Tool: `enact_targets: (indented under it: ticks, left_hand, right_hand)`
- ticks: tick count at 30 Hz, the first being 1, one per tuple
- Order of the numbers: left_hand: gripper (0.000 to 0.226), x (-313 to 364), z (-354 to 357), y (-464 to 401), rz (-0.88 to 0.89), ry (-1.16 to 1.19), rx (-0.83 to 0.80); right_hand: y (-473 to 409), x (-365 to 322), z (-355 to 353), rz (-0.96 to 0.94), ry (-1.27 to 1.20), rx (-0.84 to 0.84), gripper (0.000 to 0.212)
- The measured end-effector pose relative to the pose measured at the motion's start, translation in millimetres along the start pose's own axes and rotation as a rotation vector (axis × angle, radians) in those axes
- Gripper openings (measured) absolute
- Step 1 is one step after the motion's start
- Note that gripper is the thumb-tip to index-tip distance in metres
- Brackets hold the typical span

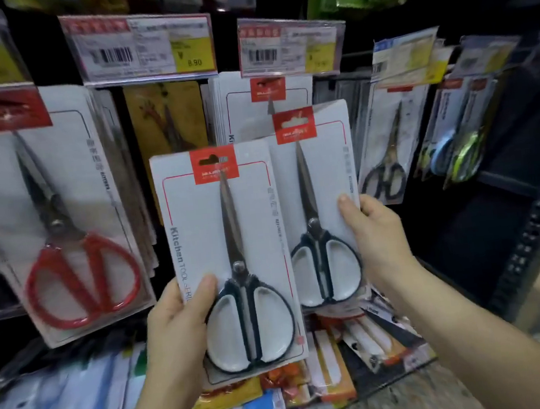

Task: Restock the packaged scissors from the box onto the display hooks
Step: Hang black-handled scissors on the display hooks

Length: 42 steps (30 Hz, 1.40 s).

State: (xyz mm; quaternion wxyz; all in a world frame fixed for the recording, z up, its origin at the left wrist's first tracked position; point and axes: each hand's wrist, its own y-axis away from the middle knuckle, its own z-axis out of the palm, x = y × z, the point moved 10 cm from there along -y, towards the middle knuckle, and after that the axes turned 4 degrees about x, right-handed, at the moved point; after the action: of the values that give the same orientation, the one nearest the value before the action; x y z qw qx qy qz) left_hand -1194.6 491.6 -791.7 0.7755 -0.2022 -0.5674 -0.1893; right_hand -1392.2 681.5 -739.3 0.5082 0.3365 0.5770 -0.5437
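Presently, findings run from the hands outward.

Left hand (177, 317): closed on the lower left edge of the front scissors pack (231, 258), thumb laid on the card face beside the black handle loops.
Right hand (377, 243): closed on the right edge of the rear scissors pack (319, 199), thumb on the card face near the pivot.
Pack attitude: both cards upright, long axis near vertical, blades pointing up, red header tabs uppermost.
Pack overlap: the front pack lies lower and nearer the camera, its right edge covering the left edge of the rear pack.
Hanging slot: visible in the red header (214, 165) of the front pack; the slot of the rear pack is too blurred to confirm.
Target row: matching white cards with red headers hang directly behind and above the rear pack, below the right price label (292, 47).
Governing relation: the row (265, 105) lies up and away from the hands, in line with the right hand; the rear pack's header sits just below the hung cards' headers.
Nearer hand: the right, by judgement, is better placed to hang first.
Hook: hidden behind the price label and hung cards; its tip cannot be located.
Neighbouring stock: red-handled scissors (77, 257) hang to the left on a separate hook, not the matching line.
Box: not in view.
Risk, as judged: the overlapping cards may catch as one is lifted.
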Motion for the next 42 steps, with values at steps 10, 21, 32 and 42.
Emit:
enact_targets:
  ticks: [10, 21, 32, 42]
  left_hand:
    - [0.018, -0.5, -14.4, 5.2, -0.016, 0.04, 0.016]
    - [0.017, -14.3, -14.7, 2.5, -0.089, 0.122, 0.002]
    - [0.018, -31.9, -2.8, 2.3, -0.13, 0.123, 0.011]
    - [0.007, 1.8, 48.1, 7.8, 0.051, -0.083, 0.036]
  right_hand:
    - [-23.5, -37.5, 51.2, -0.025, -0.159, -0.098, 0.021]
    - [-28.1, -16.4, 51.4, 0.098, -0.157, 0.04, 0.03]
    - [7.4, 4.8, 49.0, 0.111, 0.034, -0.136, 0.041]
    - [11.8, -2.8, 40.7, 0.105, -0.136, -0.218, 0.013]
